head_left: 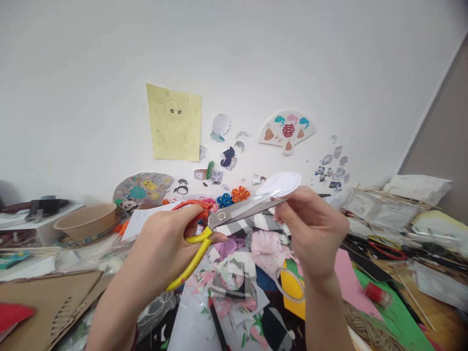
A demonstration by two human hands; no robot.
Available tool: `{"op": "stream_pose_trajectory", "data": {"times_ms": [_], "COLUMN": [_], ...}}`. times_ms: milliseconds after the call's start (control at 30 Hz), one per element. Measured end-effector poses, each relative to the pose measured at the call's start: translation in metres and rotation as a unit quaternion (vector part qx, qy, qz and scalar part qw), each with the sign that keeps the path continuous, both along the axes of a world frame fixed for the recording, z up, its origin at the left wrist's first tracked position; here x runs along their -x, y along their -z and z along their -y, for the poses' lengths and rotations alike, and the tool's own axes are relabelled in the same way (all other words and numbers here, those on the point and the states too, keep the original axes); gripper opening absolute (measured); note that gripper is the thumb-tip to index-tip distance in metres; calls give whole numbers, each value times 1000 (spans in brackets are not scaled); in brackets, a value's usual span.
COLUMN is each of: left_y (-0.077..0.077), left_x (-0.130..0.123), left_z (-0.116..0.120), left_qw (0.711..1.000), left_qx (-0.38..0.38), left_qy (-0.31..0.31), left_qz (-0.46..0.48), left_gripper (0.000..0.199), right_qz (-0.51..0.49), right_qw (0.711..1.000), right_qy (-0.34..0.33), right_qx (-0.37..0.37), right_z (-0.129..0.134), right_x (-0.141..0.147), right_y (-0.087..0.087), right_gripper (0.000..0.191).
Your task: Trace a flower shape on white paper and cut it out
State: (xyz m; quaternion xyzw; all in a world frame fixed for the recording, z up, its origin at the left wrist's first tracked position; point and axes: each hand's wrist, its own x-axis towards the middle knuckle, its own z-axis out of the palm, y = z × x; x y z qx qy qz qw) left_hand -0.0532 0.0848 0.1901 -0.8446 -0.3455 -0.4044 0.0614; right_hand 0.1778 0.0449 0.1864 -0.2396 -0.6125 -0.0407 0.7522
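My left hand [175, 239] is wrapped round the red and yellow handles of a pair of scissors [222, 216], whose blades point right and stand slightly apart. A small white paper piece [280, 184] with a rounded edge is pinched in my right hand [310, 226], its lower edge at the blade tips. Both hands are raised above the cluttered table. Below them lie many paper and fabric scraps [234, 278], and a dark pen [218, 324] rests on white paper.
A beige bowl [86, 218] and cardboard [47, 302] are at the left. A clear tape roll [290, 284], a red thread spool [378, 294], twine [373, 324] and green paper [398, 312] lie at the right. Behind, a yellow drawing [174, 131] hangs on the wall.
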Motion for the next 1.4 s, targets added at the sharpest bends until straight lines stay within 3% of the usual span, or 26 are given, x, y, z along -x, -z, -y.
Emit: {"op": "stream_pose_trajectory", "data": {"times_ms": [367, 533, 600, 700, 833, 900, 1400], "left_y": [1, -5, -5, -2, 3, 5, 1], "left_x": [4, -9, -20, -39, -53, -54, -45], "left_z": [-1, -2, -1, 1, 1, 0, 0], "left_qw": [1000, 987, 965, 906, 833, 815, 877], "left_qx": [7, 62, 127, 194, 266, 273, 205], "left_qy": [-4, 3, 57, 174, 227, 225, 155], "left_qz": [20, 148, 224, 334, 428, 459, 406], "left_gripper": [38, 40, 37, 33, 36, 36, 35], "right_qz": [-2, 17, 31, 50, 72, 83, 95], "right_qw": [1000, 999, 996, 989, 979, 972, 965], "right_qy": [10, -35, -70, -108, -144, -157, -148], "right_qx": [-11, 15, 43, 92, 129, 152, 195], "right_z": [-1, -3, -6, -10, -15, -16, -15], "right_x": [-1, -3, -4, -2, 2, 3, 4], "right_y": [-1, -1, 1, 4, 6, 7, 7], "right_gripper": [18, 13, 10, 6, 5, 4, 2]}}
